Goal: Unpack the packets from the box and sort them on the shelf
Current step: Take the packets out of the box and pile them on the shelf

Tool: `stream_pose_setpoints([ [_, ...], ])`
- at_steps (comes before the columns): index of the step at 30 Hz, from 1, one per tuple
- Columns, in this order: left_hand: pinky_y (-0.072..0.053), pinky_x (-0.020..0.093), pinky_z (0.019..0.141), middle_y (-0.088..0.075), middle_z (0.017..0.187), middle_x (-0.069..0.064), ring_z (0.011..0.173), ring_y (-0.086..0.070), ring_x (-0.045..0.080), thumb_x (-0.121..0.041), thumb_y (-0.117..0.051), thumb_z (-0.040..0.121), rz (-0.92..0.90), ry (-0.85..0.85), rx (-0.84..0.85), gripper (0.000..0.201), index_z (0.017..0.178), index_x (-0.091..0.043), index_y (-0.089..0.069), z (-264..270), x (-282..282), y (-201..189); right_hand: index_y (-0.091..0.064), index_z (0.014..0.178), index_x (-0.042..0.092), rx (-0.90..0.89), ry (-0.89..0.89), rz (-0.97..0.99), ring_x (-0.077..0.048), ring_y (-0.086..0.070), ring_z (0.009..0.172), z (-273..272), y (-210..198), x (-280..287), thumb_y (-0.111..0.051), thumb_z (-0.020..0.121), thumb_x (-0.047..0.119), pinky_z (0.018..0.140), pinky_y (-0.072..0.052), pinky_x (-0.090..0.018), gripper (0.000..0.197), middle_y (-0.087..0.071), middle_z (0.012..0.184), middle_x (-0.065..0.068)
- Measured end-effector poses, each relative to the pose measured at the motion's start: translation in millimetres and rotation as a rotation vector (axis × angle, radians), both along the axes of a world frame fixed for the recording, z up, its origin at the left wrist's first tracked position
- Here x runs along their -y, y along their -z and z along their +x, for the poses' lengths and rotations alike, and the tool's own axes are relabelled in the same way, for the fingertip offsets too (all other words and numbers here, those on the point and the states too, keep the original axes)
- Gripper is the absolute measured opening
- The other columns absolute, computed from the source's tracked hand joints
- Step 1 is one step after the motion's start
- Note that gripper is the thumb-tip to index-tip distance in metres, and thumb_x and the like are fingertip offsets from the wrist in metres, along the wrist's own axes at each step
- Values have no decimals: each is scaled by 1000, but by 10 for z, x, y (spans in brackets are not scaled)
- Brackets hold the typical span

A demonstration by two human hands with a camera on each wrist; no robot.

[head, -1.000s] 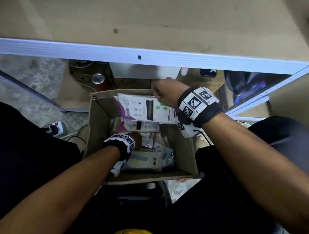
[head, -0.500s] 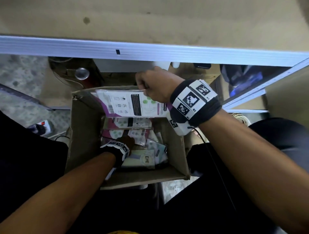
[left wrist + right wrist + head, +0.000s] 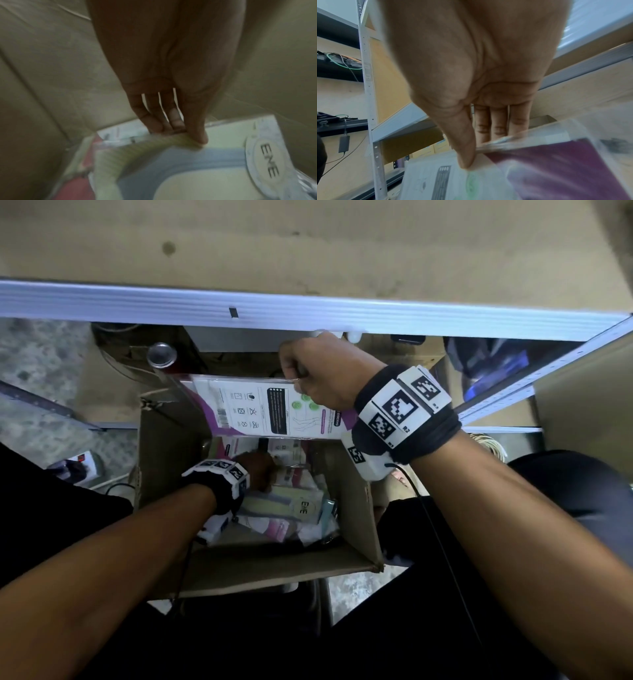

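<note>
An open cardboard box (image 3: 171,460) stands on the floor below the shelf board (image 3: 308,244), with several packets inside. My right hand (image 3: 315,374) pinches a white and purple packet (image 3: 260,409) by its top edge, held above the box's far side just under the shelf's white front rail (image 3: 308,309). In the right wrist view the thumb (image 3: 464,151) presses that packet (image 3: 539,169) against the fingers. My left hand (image 3: 257,467) is down in the box and pinches the edge of a pale green and blue EVE packet (image 3: 171,169), thumb (image 3: 197,129) on top.
Under the shelf sit a metal can (image 3: 161,354), a grey box (image 3: 246,340) and cables. A power strip (image 3: 78,463) lies on the speckled floor at left. A second shelf unit (image 3: 548,364) stands at right, with an upright post (image 3: 368,81) seen in the right wrist view.
My right hand has lifted the white and purple packet higher out of the box, toward the shelf rail. My left hand has stayed low in the box among the packets.
</note>
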State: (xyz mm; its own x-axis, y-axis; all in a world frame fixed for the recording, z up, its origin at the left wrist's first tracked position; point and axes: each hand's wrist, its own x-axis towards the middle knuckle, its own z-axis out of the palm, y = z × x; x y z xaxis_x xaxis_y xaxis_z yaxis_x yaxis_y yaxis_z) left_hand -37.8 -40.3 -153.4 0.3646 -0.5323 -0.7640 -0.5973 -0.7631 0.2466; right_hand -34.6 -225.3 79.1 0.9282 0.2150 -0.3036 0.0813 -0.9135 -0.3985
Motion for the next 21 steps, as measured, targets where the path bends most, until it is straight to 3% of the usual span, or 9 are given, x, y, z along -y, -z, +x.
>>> stream_pose_setpoints([
  [2, -50, 33, 91, -67, 119, 15, 109, -64, 31, -19, -67, 89, -58, -115, 93, 29, 114, -5, -69, 179, -14, -52, -53, 88, 20, 6, 2, 0, -19, -55, 79, 10, -3, 51, -57, 88, 5, 57, -36, -22, 16, -48, 76, 10],
  [4, -46, 35, 99, -63, 126, 14, 115, -60, 30, -21, -65, 91, -126, -232, 170, 33, 121, -9, -65, 314, -44, -62, -53, 87, 20, 4, 6, 14, -17, -53, 78, 23, 0, 77, -57, 88, 4, 58, -36, -22, 16, -47, 76, 11],
  [7, -21, 37, 119, -36, 155, 8, 143, -32, 27, -28, -57, 97, -314, -527, 230, 56, 148, -16, -39, 380, -79, 13, -56, 87, 18, 8, 13, 19, -18, -54, 78, 25, 12, 82, -57, 87, 3, 56, -36, -22, 15, -50, 75, 10],
  [9, -8, 35, 121, -20, 163, 4, 149, -16, 26, -30, -55, 98, -430, -668, 225, 66, 155, -19, -25, 360, -81, 74, -57, 88, 17, -4, 17, 20, -19, -57, 78, 26, 22, 76, -57, 88, 4, 56, -39, -23, 13, -54, 76, 8],
  [11, -15, 34, 119, -26, 161, 7, 147, -25, 26, -27, -54, 99, -361, -651, 223, 58, 152, -18, -32, 337, -97, 143, -58, 91, 17, -1, 11, 11, -19, -59, 79, 28, 23, 65, -58, 88, 5, 59, -45, -26, 12, -58, 79, 6],
  [13, -27, 34, 114, -40, 153, 11, 139, -39, 29, -21, -52, 99, -220, -536, 191, 48, 146, -17, -43, 323, -108, 177, -58, 91, 17, 10, 3, 8, -20, -59, 80, 25, 22, 60, -58, 88, 5, 66, -50, -31, 12, -60, 81, 4],
  [15, -36, 36, 109, -46, 148, 14, 133, -46, 30, -16, -50, 100, -130, -438, 135, 47, 146, -18, -44, 282, -111, 163, -58, 91, 16, 14, 3, 20, -20, -59, 80, 19, 20, 56, -57, 88, 4, 69, -52, -33, 12, -61, 80, 5],
  [21, -50, 38, 96, -63, 129, 14, 117, -61, 30, -13, -49, 97, -69, -278, 182, 34, 128, -15, -63, 54, -122, 119, -58, 90, 17, -11, 6, 12, -19, -63, 80, 24, 27, 43, -56, 90, 5, 71, -56, -33, 12, -63, 79, 5],
])
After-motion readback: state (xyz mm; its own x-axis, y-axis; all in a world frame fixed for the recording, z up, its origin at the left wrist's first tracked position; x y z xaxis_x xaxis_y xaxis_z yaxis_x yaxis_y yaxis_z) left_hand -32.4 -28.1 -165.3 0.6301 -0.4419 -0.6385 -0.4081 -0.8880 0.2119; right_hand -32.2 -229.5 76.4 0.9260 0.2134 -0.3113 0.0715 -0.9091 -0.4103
